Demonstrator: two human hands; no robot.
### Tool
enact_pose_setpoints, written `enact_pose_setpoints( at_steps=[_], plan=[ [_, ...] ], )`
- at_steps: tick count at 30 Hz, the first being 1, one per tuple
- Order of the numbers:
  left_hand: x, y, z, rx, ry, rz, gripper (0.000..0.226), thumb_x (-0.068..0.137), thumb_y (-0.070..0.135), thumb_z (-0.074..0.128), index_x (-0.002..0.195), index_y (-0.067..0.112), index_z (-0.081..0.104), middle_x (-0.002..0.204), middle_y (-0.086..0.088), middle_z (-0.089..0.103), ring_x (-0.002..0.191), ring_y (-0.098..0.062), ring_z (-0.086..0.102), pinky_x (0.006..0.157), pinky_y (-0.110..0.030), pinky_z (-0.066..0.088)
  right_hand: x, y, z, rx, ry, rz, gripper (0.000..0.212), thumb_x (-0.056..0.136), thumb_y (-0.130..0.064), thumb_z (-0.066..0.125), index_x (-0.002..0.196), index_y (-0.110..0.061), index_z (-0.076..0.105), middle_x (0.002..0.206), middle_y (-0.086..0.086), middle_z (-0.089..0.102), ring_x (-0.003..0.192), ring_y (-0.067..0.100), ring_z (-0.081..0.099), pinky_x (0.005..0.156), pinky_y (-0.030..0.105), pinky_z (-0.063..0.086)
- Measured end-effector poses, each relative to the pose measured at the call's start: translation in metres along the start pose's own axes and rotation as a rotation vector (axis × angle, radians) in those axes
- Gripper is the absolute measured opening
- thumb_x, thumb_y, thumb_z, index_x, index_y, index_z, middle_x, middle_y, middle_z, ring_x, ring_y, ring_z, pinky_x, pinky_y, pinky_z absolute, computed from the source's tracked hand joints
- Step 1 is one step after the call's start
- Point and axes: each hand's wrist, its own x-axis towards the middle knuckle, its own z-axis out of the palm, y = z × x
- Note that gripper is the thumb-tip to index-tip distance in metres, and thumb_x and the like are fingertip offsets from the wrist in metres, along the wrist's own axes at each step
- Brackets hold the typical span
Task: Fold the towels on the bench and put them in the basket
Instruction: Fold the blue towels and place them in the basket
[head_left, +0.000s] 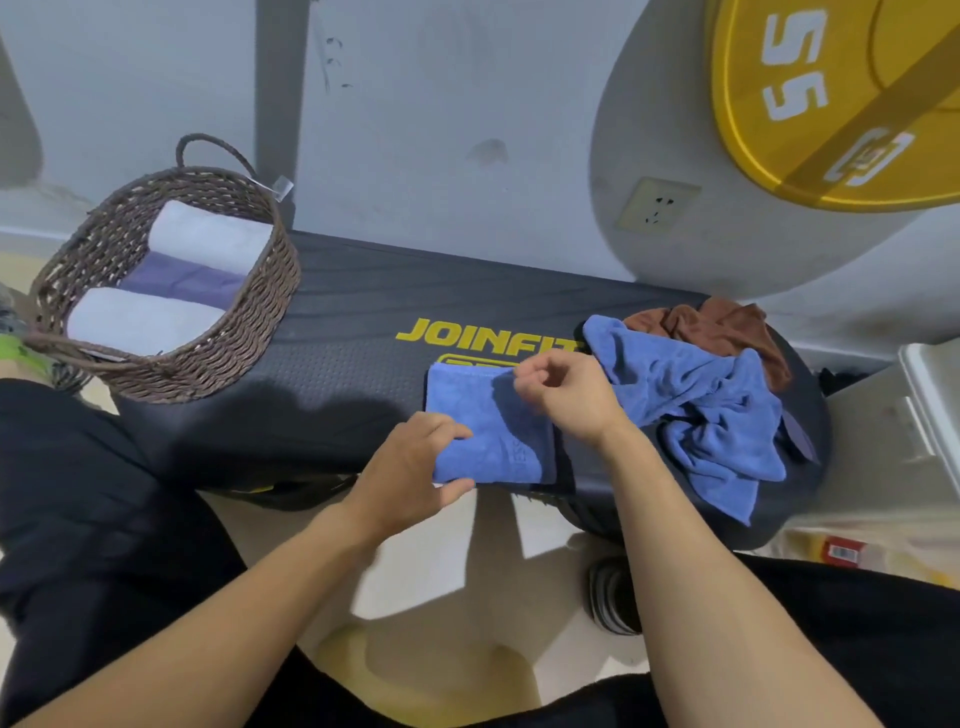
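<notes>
The left hand pinched the near left corner of the folded blue towel on the black tabletop; the right hand, fingers curled, covered its far right corner, so whether it gripped cloth could not be told. Just right lay a crumpled blue towel, partly hiding a brown towel. Far left, the wicker basket held folded towels.

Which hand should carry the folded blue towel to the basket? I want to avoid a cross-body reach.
Probably the left hand: it already grips the folded blue towel at its left edge, and the basket sits at the bench's left end. The right hand rests farther from it.
</notes>
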Motion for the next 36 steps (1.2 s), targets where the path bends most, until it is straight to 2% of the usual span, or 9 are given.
enact_pose_setpoints(
  at_steps=[3, 6, 11, 15, 21, 26, 28, 31, 36],
  plan=[
    [0.003, -0.003, -0.003, 0.096, -0.108, 0.055, 0.049, 0.065, 0.018, 0.089, 0.108, 0.008, 0.068, 0.109, -0.006, 0.066, 0.098, -0.030, 0.061, 0.083, -0.044, 0.053, -0.004, -0.001, 0.002, -0.016, -0.301, 0.078, 0.012, 0.090, -0.003, 0.064, 0.089, -0.011, 0.073, 0.077, -0.008, 0.071, 0.073, 0.009, 0.063, 0.066, 0.019, 0.053],
    [0.005, -0.003, -0.003, 0.101, -0.046, 0.102, 0.035, 0.070, 0.007, 0.084, 0.101, 0.004, 0.070, 0.099, -0.008, 0.069, 0.089, -0.031, 0.063, 0.076, -0.042, 0.051, -0.011, 0.018, 0.002, -0.237, -0.424, 0.160, 0.018, 0.082, -0.020, 0.080, 0.099, -0.021, 0.075, 0.089, -0.003, 0.069, 0.080, 0.008, 0.063, 0.078, 0.016, 0.051],
    [0.017, -0.003, -0.016, -0.099, -0.072, -0.082, 0.010, 0.092, 0.017, 0.066, 0.093, 0.007, 0.067, 0.081, -0.002, 0.066, 0.078, -0.024, 0.055, 0.070, -0.033, 0.040, -0.019, 0.027, 0.005, -0.123, -0.345, 0.178, 0.046, 0.060, -0.024, 0.095, 0.101, -0.022, 0.074, 0.100, -0.007, 0.069, 0.093, 0.007, 0.063, 0.083, 0.016, 0.050],
    [0.029, -0.011, -0.029, -0.129, -0.186, -0.198, 0.034, 0.095, 0.028, 0.061, 0.067, 0.019, 0.044, 0.052, 0.006, 0.039, 0.053, -0.012, 0.042, 0.054, -0.026, 0.023, -0.018, 0.029, 0.000, -0.321, -0.331, 0.146, 0.038, 0.063, -0.014, 0.091, 0.093, -0.024, 0.071, 0.087, -0.007, 0.070, 0.077, 0.010, 0.063, 0.070, 0.020, 0.050],
    [0.033, -0.019, -0.032, -0.445, 0.044, -0.375, 0.013, 0.095, 0.031, 0.062, 0.088, 0.024, 0.053, 0.069, 0.009, 0.056, 0.057, -0.008, 0.047, 0.057, -0.016, 0.036, -0.016, 0.037, 0.009, -0.276, -0.254, 0.076, 0.021, 0.083, -0.018, 0.076, 0.091, -0.031, 0.061, 0.082, -0.013, 0.068, 0.074, 0.001, 0.062, 0.063, 0.018, 0.043],
    [0.015, -0.017, -0.021, -0.359, 0.065, -0.480, 0.047, 0.077, 0.039, 0.081, 0.110, 0.027, 0.051, 0.084, 0.016, 0.057, 0.072, -0.002, 0.056, 0.063, -0.011, 0.038, -0.017, 0.051, 0.017, -0.005, -0.175, 0.160, 0.015, 0.089, -0.024, 0.073, 0.098, -0.018, 0.064, 0.087, -0.003, 0.073, 0.077, 0.011, 0.068, 0.064, 0.019, 0.049],
    [0.012, -0.013, -0.015, -0.331, 0.138, -0.487, 0.047, 0.077, 0.033, 0.082, 0.112, 0.024, 0.052, 0.084, 0.013, 0.060, 0.075, -0.006, 0.059, 0.063, -0.016, 0.040, -0.018, 0.054, 0.025, 0.098, -0.108, 0.189, 0.014, 0.092, -0.026, 0.069, 0.099, -0.015, 0.065, 0.091, 0.003, 0.074, 0.081, 0.016, 0.068, 0.064, 0.020, 0.049],
    [0.019, -0.006, -0.010, -0.240, 0.266, -0.496, 0.032, 0.088, 0.029, 0.072, 0.106, 0.012, 0.053, 0.075, 0.005, 0.052, 0.071, -0.024, 0.054, 0.063, -0.032, 0.039, -0.020, 0.057, 0.038, 0.114, 0.035, 0.192, 0.030, 0.095, -0.033, 0.065, 0.100, -0.003, 0.063, 0.101, 0.019, 0.070, 0.090, 0.032, 0.066, 0.083, 0.040, 0.055],
    [0.033, -0.004, -0.008, -0.152, 0.203, -0.631, 0.028, 0.099, 0.036, 0.052, 0.094, 0.013, 0.038, 0.074, -0.008, 0.055, 0.078, -0.041, 0.058, 0.061, -0.039, 0.037, -0.023, 0.049, 0.049, -0.060, 0.174, 0.115, 0.030, 0.099, -0.043, 0.052, 0.094, -0.014, 0.059, 0.087, -0.001, 0.066, 0.085, 0.021, 0.062, 0.073, 0.036, 0.049]
  ],
)
